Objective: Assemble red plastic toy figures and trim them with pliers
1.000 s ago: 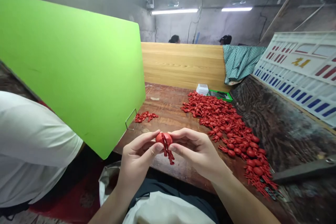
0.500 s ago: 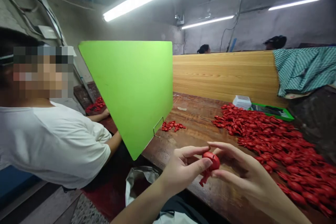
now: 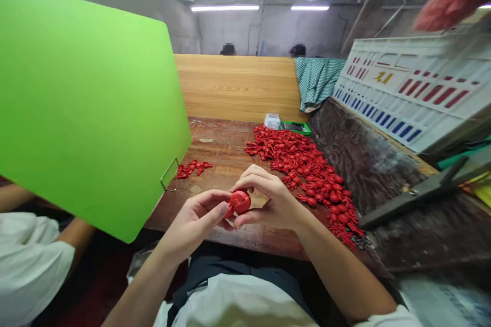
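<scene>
Between my two hands, above the table's front part, is a red plastic toy piece (image 3: 241, 202) with a rounded body and a dark line or seam across it. My left hand (image 3: 199, 217) pinches it from the left with thumb and fingers. Around its right side curve the thumb and fingers of my right hand (image 3: 266, 199), gripping it too. The fingers partly cover the piece. To the right of my hands lies a big heap of similar red toy pieces (image 3: 307, 163), many with thin limbs. A small cluster of red pieces (image 3: 194, 168) sits to the left.
A green board (image 3: 92, 102) in a wire stand (image 3: 169, 176) rises at left; a co-worker's white sleeve (image 3: 34, 265) shows beyond it. A wooden partition (image 3: 238, 82) closes the back. A green tray (image 3: 303, 127), white stack (image 3: 272, 121) and white crate (image 3: 406, 87) stand right.
The view has swung to the right, bringing the white crate into sight. My hands stay on the red toy piece, which is turned differently, and my right fingers have closed in on it.
</scene>
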Available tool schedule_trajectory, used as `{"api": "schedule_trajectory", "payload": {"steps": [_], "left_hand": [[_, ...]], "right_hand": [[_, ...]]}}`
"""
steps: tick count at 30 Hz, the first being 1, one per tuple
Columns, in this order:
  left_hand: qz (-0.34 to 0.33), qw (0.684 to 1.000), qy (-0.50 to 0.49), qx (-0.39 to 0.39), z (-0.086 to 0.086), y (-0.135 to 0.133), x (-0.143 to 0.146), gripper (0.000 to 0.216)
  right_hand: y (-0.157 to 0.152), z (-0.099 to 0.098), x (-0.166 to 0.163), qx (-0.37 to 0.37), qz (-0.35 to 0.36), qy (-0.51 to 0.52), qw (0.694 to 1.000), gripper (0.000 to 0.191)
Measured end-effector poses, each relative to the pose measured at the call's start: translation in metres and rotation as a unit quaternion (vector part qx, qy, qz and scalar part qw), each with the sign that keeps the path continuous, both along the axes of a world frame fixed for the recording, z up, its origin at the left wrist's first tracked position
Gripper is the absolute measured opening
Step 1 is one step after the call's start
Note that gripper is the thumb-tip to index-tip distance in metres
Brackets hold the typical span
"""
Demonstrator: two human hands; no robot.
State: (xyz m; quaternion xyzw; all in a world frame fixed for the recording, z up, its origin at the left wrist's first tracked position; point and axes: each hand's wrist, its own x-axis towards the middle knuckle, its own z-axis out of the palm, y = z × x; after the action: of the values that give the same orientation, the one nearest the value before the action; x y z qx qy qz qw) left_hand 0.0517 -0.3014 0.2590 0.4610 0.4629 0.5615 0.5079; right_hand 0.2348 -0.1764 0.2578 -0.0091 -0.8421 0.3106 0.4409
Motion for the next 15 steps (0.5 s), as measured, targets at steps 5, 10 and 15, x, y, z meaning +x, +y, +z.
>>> {"api": "schedule_trajectory", "payload": {"steps": [5, 10, 15], "left_hand": [[-0.001, 0.963, 0.247, 0.105, 0.008, -0.008, -0.015, 0.042], [0.018, 0.88, 0.408, 0.243, 0.008, -0.008, -0.013, 0.027], [0.086, 0.863, 0.399, 0.297, 0.0, -0.006, 0.009, 0.023]], "right_hand": [[0.004, -0.004, 0.005, -0.079, 0.009, -0.037, 0.996, 0.059], [-0.016, -0.007, 0.003, -0.123, 0.01, -0.011, 0.992, 0.067], [-0.038, -0.017, -0.011, -0.174, -0.177, 0.061, 0.967, 0.096]]}}
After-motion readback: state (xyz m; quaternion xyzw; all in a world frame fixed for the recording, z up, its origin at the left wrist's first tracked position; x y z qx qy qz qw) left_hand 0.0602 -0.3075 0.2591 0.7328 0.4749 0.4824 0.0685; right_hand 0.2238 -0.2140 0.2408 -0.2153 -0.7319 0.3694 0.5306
